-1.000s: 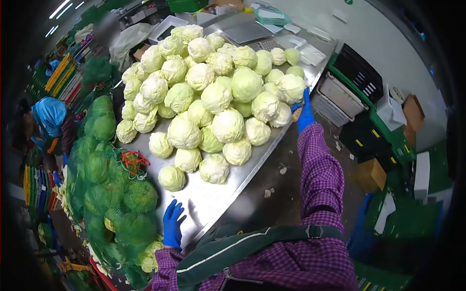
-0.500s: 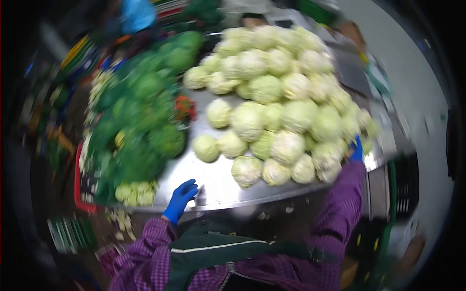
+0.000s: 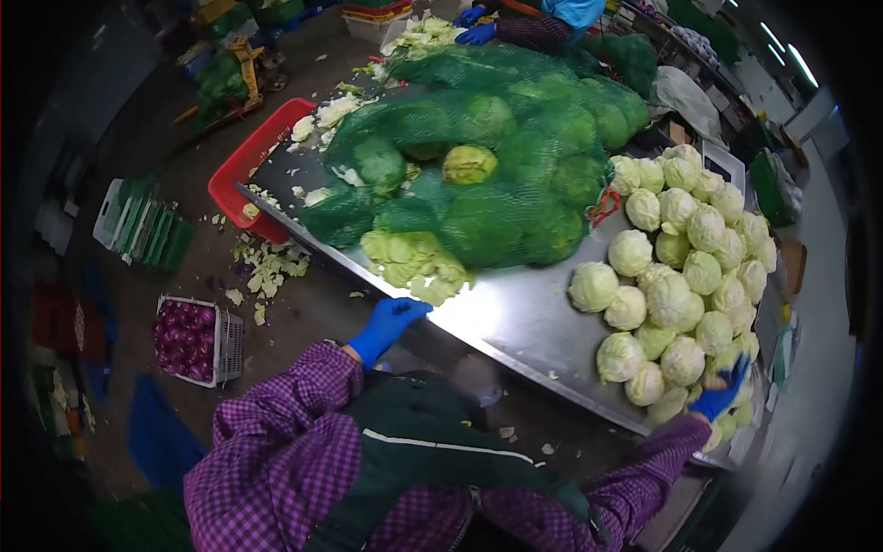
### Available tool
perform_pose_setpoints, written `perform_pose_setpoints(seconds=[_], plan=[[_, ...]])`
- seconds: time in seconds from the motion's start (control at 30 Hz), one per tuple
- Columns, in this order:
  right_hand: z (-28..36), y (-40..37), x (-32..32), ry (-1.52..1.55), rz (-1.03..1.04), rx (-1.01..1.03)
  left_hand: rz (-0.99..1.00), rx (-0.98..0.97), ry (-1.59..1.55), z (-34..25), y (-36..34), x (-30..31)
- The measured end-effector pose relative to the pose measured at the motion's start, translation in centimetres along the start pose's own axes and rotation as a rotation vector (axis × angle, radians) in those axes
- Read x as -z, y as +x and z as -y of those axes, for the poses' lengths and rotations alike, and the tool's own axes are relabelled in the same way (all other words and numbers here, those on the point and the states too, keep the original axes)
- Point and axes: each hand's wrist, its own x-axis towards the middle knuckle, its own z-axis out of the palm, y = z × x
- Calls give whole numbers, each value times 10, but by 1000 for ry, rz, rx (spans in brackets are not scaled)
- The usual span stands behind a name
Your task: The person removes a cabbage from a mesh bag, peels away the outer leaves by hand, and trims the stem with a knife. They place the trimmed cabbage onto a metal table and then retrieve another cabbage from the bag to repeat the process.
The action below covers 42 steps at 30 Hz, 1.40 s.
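My left hand [image 3: 388, 324], in a blue glove, rests with fingers together on the near edge of the steel table [image 3: 515, 317], holding nothing, just below loose cabbage leaves [image 3: 412, 260]. My right hand [image 3: 720, 396], also blue-gloved, reaches into the pile of trimmed pale cabbages [image 3: 685, 276] at the table's right end and touches a head there; whether it grips one is hidden. Green mesh sacks of cabbages [image 3: 487, 156] lie across the table's far left.
A red crate [image 3: 241, 175] with leaf scraps stands at the table's left end. On the floor sit a white basket of purple cabbages [image 3: 191, 339] and scattered leaves [image 3: 267, 265]. Another person's blue-gloved hands [image 3: 474, 26] work beyond the sacks.
The view has swung left, so the mesh sacks and floor now fill the frame. My left hand stays on the table edge; my right hand stays at the cabbage pile.
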Motion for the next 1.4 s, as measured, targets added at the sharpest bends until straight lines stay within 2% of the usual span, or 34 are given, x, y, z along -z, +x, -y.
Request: perform_pose_setpoints(seconds=[0.03,0.07,0.1,0.13,0.17,0.2,0.23,0.27,0.3,0.33,0.43,0.53,0.6,0.7,0.77,0.83,0.87,0.9,0.93,0.97,1.0,1.07,1.1,1.17,1.23,1.27,1.3,1.37,1.4], plan=[[-34,3,-15,6,180,27,15,9,1,0,0,20],[-50,-27,-60,-210,197,46,-11,-70,-36,-2,-1,38],[-79,-45,-95,-41,237,-80,-36,-152,-75,-5,-1,55],[-78,-72,-125,-85,313,-559,-46,-185,-89,-8,1,71],[-84,-126,-214,-384,281,-221,-32,-182,-86,-11,1,86],[-117,-138,-233,-419,564,-53,-38,-208,-84,-14,4,99],[-126,-154,-259,-484,712,-226,-43,-233,-84,-18,7,110],[-119,-198,-307,-499,633,-290,-28,-233,-82,-26,9,118],[-122,-222,-338,-516,637,-292,-29,-229,-149,-37,10,123],[-139,-227,-356,-448,763,-300,-33,-225,-219,-45,14,126],[-173,-244,-420,-366,913,-387,10,-292,-271,-60,40,136],[-221,-243,-473,-327,999,-387,43,-297,-237,-74,76,145],[-250,-234,-513,-422,1007,-552,75,-273,-212,-85,104,153],[-287,-191,-597,-488,925,-637,112,-269,-251,-101,148,158],[-288,-152,-661,-211,933,-439,155,-150,-150,-118,172,154],[-254,-136,-717,8,926,-357,186,-153,-137,-118,205,146],[-240,-134,-731,14,919,-360,234,-127,-130,-121,222,146],[-232,-130,-738,-32,975,-279,242,-123,-122,-125,242,144],[-228,-132,-739,-84,1028,-202,4,-345,57,-128,261,140],[-238,-134,-730,-91,1016,-213,-235,-561,235,-128,279,140],[-253,-140,-712,-185,880,-206,-224,-548,233,-129,298,144],[-282,-157,-674,-342,604,-219,-283,-375,164,-142,342,155],[-299,-170,-653,-400,464,-248,-279,-372,158,-153,355,157],[-342,-191,-613,-427,376,-386,26,-108,6,-175,372,164],[-335,-199,-620,-382,387,-468,94,-137,88,-176,384,168],[-332,-208,-622,-334,392,-555,92,-43,15,-207,356,169],[-334,-210,-626,-408,433,-451,94,56,-55,-222,337,171],[-326,-216,-629,-355,485,-465,90,79,-79,-202,347,181],[-311,-224,-630,-406,564,-399,191,74,-318,-193,341,188]])
